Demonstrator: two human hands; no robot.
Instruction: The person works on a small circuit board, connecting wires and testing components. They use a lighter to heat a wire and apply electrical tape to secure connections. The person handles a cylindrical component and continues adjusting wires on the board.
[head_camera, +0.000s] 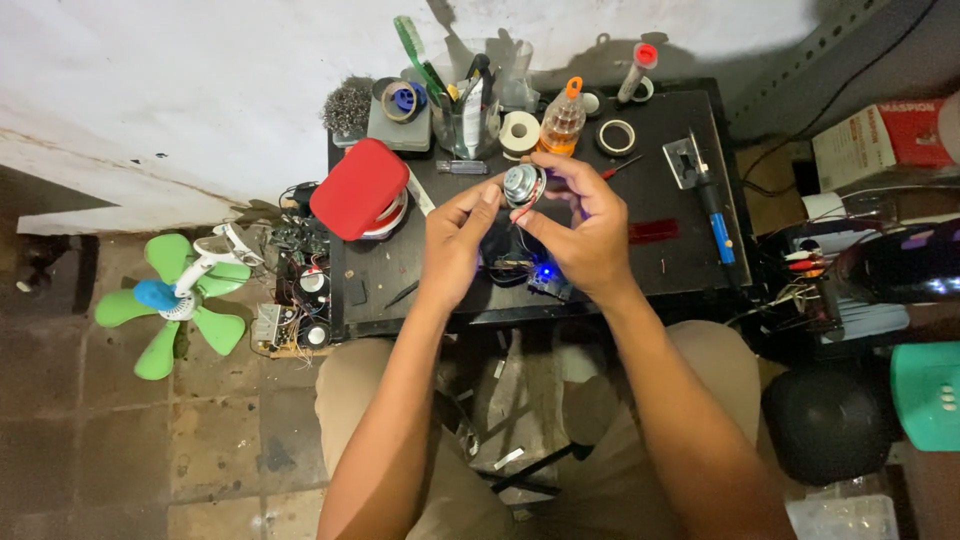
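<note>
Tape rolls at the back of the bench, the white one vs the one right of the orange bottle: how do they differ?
The white tape roll is thick-walled with a small core hole; the thin tape roll is a narrow ring with a wide hole. The white tape roll sits left of the orange bottle, the thin tape roll right of it. Both lie flat on the black table, away from both hands.

Two bare forearms with no sleeves, watch or bracelet showing, left hand (455, 245) and right hand (583, 232) without gloves or rings, short trimmed fingernails, khaki beige trousers (352, 400) covering both knees
</note>
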